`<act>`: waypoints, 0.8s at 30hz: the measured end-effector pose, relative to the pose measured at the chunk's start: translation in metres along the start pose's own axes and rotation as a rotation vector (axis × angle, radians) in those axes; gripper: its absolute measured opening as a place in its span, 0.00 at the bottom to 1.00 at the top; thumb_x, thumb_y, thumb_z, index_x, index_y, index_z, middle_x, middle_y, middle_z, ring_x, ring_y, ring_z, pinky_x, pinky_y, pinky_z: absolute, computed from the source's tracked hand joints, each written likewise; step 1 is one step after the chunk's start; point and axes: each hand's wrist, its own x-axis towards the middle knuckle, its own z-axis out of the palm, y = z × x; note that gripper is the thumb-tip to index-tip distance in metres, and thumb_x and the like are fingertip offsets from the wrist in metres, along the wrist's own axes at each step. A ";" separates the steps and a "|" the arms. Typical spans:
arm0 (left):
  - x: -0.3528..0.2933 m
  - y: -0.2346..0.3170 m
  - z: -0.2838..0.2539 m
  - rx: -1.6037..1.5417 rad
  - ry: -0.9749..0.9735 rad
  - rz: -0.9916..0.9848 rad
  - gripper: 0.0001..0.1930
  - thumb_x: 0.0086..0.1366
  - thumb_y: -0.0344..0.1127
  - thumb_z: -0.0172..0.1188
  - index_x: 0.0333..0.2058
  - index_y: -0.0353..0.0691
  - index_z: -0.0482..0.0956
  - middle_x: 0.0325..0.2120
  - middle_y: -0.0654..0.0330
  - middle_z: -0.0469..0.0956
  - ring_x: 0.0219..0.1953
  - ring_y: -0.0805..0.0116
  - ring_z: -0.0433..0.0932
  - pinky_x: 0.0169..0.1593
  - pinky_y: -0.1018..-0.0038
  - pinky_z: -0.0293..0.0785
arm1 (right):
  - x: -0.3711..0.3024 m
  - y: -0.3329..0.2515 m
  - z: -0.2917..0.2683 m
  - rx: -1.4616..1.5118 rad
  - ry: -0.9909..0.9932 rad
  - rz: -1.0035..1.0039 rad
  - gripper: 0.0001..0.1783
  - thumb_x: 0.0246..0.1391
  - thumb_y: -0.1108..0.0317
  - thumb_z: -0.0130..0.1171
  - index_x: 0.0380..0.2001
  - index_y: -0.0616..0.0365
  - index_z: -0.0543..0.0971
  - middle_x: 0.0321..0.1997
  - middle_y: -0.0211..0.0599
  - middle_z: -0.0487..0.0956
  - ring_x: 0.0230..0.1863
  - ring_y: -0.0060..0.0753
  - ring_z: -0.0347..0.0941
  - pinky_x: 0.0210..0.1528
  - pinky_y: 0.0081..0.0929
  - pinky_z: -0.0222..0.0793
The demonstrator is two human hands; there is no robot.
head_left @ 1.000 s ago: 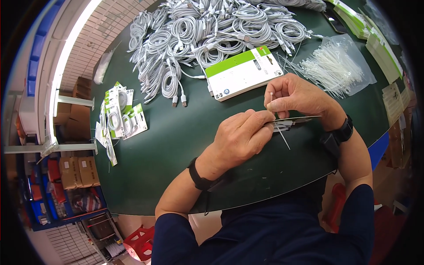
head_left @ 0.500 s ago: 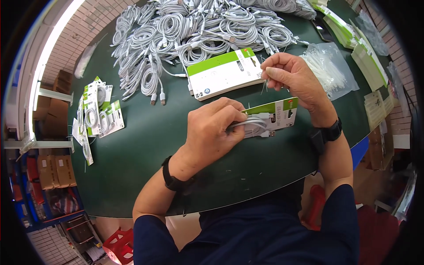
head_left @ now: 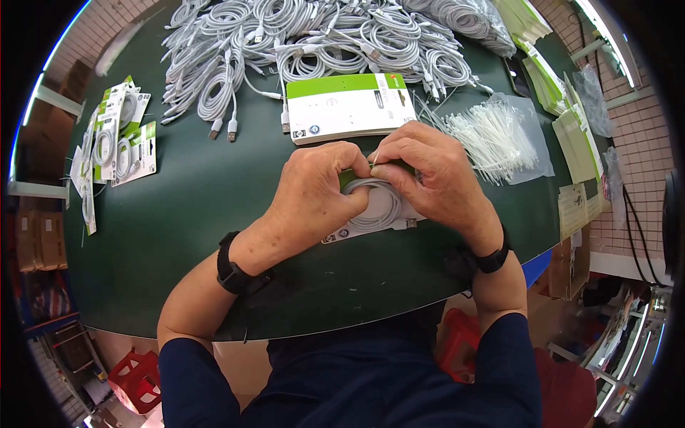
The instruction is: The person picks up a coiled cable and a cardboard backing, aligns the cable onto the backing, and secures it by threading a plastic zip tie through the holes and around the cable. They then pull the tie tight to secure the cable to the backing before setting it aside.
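My left hand (head_left: 314,189) is closed, thumb and fingers gripping a coiled grey USB cable (head_left: 394,214) against a green-and-white backing card (head_left: 334,236). The card is mostly behind the coil and my hands. Beside it, my right hand (head_left: 442,178) is closed in a pinch on a thin cable tie (head_left: 375,160) at the top of the coil. Fingertips of both hands almost meet there, and they hide most of the tie. A plug of the cable (head_left: 407,223) sticks out at the coil's lower right.
Behind my hands lies a stack of backing cards (head_left: 349,107). A heap of coiled grey cables (head_left: 307,43) covers the far side. Loose cable ties (head_left: 492,139) lie on a plastic bag at right. Finished carded cables (head_left: 114,135) sit at left, more cards (head_left: 546,78) at far right.
My right hand has come down and left with the cable tie to the coil, meeting my left hand. The card and coil are now tilted to face me. The view has shifted right.
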 end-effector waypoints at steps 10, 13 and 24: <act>0.003 -0.010 0.009 -0.188 -0.050 -0.145 0.07 0.53 0.20 0.63 0.33 0.31 0.80 0.33 0.62 0.84 0.38 0.79 0.79 0.47 0.77 0.78 | -0.001 0.000 0.014 -0.003 0.052 0.042 0.06 0.52 0.78 0.66 0.30 0.62 0.77 0.33 0.38 0.80 0.33 0.41 0.78 0.36 0.33 0.73; 0.003 -0.013 0.009 -0.240 -0.056 -0.170 0.07 0.53 0.21 0.63 0.33 0.31 0.80 0.34 0.62 0.84 0.39 0.79 0.79 0.48 0.77 0.78 | -0.002 0.001 0.017 -0.039 0.064 0.038 0.06 0.54 0.78 0.64 0.31 0.61 0.75 0.33 0.39 0.80 0.33 0.42 0.78 0.36 0.33 0.74; 0.001 -0.017 0.015 -0.390 -0.083 -0.158 0.07 0.50 0.24 0.61 0.29 0.30 0.78 0.24 0.60 0.80 0.28 0.76 0.74 0.35 0.75 0.73 | -0.005 0.005 0.022 -0.058 0.094 0.091 0.05 0.61 0.76 0.60 0.35 0.60 0.73 0.30 0.41 0.81 0.29 0.44 0.81 0.31 0.33 0.75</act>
